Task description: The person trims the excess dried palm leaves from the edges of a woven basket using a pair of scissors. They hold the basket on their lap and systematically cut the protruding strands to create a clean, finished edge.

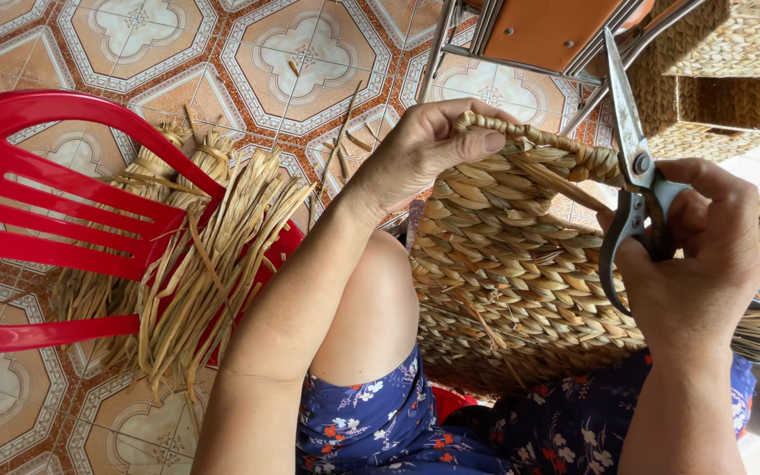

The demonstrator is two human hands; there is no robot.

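A woven straw basket [521, 273] rests on my lap, its braided rim turned toward me. My left hand [424, 145] grips the rim at its far left, thumb pressed on the braid. My right hand [705, 255] holds steel scissors [631, 149] by their handles, blades shut and pointing up away from me, just right of the rim. A loose straw strand [556, 180] sticks out across the weave between the two hands.
A red plastic chair [54, 220] stands at left with bundles of dried straw [204, 264] draped over its seat. Finished woven baskets [723, 79] sit at top right beside a metal-legged chair [538, 35]. Straw scraps lie on the patterned tile floor [301, 53].
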